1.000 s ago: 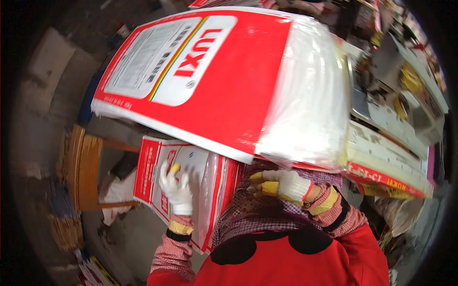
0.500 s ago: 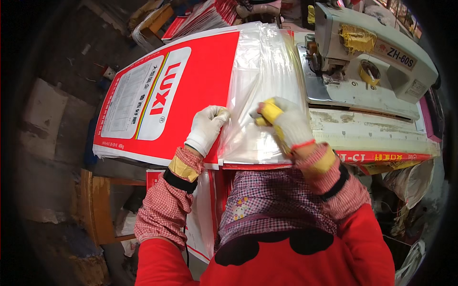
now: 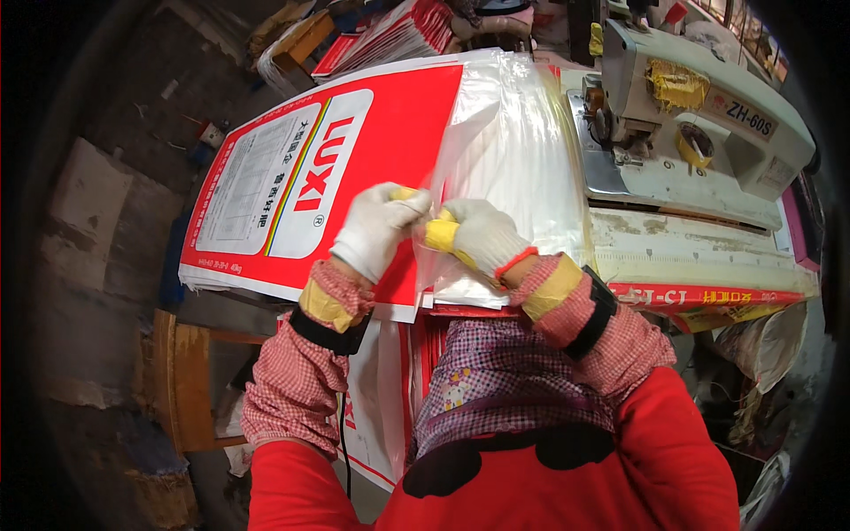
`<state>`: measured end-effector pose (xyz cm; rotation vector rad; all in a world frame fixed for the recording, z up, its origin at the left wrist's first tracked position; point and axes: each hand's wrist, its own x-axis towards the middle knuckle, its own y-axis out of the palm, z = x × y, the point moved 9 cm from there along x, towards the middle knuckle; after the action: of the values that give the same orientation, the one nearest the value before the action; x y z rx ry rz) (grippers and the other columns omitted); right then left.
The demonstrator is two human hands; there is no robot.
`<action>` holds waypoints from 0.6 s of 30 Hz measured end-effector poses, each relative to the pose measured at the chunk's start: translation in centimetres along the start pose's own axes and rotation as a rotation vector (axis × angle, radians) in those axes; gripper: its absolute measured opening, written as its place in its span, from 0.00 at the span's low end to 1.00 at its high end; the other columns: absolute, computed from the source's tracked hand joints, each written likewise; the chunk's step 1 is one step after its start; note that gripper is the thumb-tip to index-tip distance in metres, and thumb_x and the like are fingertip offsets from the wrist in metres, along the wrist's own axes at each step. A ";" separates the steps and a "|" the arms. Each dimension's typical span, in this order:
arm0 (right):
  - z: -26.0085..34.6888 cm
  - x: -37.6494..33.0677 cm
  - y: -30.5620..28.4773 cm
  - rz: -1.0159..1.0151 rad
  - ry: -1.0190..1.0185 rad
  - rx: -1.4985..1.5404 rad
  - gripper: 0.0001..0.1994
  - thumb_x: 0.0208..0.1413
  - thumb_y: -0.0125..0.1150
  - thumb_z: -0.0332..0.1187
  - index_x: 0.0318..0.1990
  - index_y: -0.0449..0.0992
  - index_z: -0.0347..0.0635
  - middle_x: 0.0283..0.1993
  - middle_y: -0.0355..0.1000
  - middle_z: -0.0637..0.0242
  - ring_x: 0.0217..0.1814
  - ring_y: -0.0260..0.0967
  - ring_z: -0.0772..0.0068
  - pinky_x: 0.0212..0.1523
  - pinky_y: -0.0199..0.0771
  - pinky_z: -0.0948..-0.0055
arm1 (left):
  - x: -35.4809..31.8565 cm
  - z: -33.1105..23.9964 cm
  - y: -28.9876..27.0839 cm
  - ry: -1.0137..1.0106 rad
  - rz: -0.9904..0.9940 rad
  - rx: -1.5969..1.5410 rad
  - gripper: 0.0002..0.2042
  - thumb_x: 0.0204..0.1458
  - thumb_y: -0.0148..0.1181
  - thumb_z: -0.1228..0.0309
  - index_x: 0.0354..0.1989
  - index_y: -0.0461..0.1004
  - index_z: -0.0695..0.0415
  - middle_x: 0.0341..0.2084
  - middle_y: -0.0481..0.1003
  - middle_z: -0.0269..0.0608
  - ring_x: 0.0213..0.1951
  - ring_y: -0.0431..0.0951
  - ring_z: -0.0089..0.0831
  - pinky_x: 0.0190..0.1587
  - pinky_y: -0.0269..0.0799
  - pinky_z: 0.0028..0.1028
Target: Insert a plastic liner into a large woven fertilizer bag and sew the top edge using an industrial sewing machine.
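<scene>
A red and white printed sack (image 3: 403,115) lies on top of a stack, with clear plastic liners (image 3: 522,150) sticking out of its right-hand end in a thick layer. My left hand (image 3: 376,232), in a white glove with yellow at the fingertips, pinches the liner's film at the sack's mouth. Close beside it, my right hand (image 3: 482,237), gloved in white with yellow-wrapped fingers, is closed on the same film. The film between them looks bunched and slightly lifted. My fingertips partly hide where the film meets the sack's edge.
At the right stands a grey industrial sewing machine (image 3: 708,106) on a worn table (image 3: 673,232) with a ruler strip along it. More folded sacks (image 3: 398,35) are piled at the back. A wooden stool (image 3: 184,380) is at the lower left.
My right hand has moved left from over the liners to beside my left hand, and now grips the film there. My left hand has shifted only slightly.
</scene>
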<state>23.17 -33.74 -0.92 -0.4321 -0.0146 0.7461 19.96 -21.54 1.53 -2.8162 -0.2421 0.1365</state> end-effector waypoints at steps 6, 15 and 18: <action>1.6 -1.8 -4.4 -0.527 -0.363 -0.758 0.12 0.43 0.55 0.36 0.30 0.72 0.35 0.28 0.72 0.51 0.31 0.71 0.55 0.33 0.70 0.62 | -1.3 -3.8 -5.8 0.211 -0.239 -0.199 0.06 0.49 0.55 0.72 0.28 0.70 0.63 0.21 0.72 0.35 0.26 0.72 0.21 0.32 0.68 0.20; 8.0 -5.8 13.9 0.697 -1.174 -0.149 0.07 0.42 0.56 0.31 0.29 0.75 0.39 0.30 0.73 0.60 0.27 0.71 0.62 0.25 0.70 0.66 | -9.3 -8.5 -5.1 0.276 -0.304 0.151 0.06 0.43 0.58 0.78 0.27 0.68 0.63 0.23 0.71 0.35 0.24 0.69 0.18 0.29 0.66 0.19; 2.7 6.4 12.0 0.324 -0.783 -0.040 0.08 0.46 0.52 0.31 0.31 0.76 0.41 0.32 0.73 0.57 0.31 0.72 0.64 0.29 0.71 0.67 | -12.4 -7.9 -3.4 0.194 -0.034 0.281 0.07 0.42 0.61 0.79 0.29 0.69 0.64 0.24 0.72 0.36 0.27 0.72 0.23 0.30 0.68 0.22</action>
<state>19.60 -20.63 -3.97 -0.1575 -0.7079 1.1988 8.18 -22.92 10.90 -2.5233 -0.2078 -0.1024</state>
